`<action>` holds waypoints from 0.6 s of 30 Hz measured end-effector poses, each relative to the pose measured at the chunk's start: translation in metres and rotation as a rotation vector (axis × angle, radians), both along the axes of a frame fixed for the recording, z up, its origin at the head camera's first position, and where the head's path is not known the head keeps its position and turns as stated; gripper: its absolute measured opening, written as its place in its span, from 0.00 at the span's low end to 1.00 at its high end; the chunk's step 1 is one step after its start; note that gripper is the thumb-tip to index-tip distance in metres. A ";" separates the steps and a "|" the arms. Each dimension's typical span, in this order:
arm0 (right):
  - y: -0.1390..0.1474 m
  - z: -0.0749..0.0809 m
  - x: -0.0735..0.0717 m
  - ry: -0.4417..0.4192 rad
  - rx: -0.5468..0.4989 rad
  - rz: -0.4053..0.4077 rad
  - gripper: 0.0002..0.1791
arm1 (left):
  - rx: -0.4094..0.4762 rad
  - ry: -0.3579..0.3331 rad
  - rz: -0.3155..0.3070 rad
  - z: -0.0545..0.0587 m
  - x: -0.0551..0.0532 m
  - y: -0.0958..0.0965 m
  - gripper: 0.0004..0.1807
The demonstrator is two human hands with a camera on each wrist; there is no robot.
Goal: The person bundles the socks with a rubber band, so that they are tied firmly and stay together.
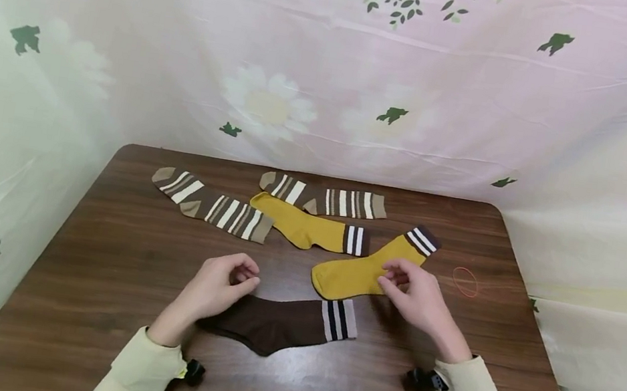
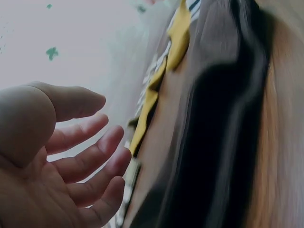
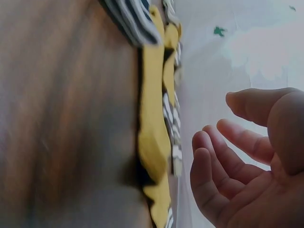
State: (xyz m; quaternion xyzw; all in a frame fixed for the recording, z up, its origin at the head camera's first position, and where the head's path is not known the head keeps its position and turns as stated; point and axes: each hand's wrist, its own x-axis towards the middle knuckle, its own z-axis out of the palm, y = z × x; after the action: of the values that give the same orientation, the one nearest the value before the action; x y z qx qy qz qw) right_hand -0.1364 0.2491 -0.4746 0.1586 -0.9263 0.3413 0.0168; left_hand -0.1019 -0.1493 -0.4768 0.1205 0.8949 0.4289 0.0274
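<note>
A dark brown sock (image 1: 282, 323) with a pale, black-striped cuff lies flat near the middle of the table. My left hand (image 1: 224, 283) hovers over its toe end, fingers loosely bent and holding nothing; the left wrist view shows that hand (image 2: 61, 142) apart from the dark sock (image 2: 209, 133). On the right, a mustard yellow sock (image 1: 346, 278) lies at a slant, its dark cuff with white bands pointing away to the right. Above this sock is my right hand (image 1: 414, 295), empty, with fingers relaxed. In the right wrist view, a gap separates the fingers (image 3: 202, 166) from the yellow sock (image 3: 154, 114).
Behind lie another yellow sock (image 1: 314, 229) and two brown-and-white striped socks, one at left (image 1: 218, 225) overlapping the yellow toe area, one at the back (image 1: 343, 203). A thin red loop (image 1: 477, 286) lies at right. Printed cloth (image 1: 333, 63) surrounds the wooden table (image 1: 97, 258).
</note>
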 end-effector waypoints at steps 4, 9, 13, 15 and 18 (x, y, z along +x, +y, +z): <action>0.014 0.003 -0.012 0.028 -0.006 -0.060 0.11 | -0.004 -0.023 -0.062 -0.001 -0.005 0.021 0.04; 0.032 0.005 -0.030 0.060 0.007 -0.127 0.12 | -0.025 -0.030 -0.157 -0.003 -0.010 0.040 0.06; 0.043 0.005 -0.046 0.041 0.058 -0.174 0.15 | -0.038 -0.055 -0.220 -0.003 -0.015 0.056 0.09; 0.047 0.003 -0.054 0.023 0.087 -0.191 0.16 | -0.043 -0.064 -0.243 -0.004 -0.018 0.062 0.09; 0.049 0.000 -0.064 -0.005 0.134 -0.204 0.18 | -0.060 -0.068 -0.253 -0.006 -0.021 0.070 0.09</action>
State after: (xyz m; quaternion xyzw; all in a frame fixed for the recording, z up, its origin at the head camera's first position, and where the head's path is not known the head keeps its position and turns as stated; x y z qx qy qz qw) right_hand -0.2002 0.2980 -0.4745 0.0634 -0.9584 0.2757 0.0387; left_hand -0.1230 -0.0790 -0.4824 0.2172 0.8834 0.3989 0.1152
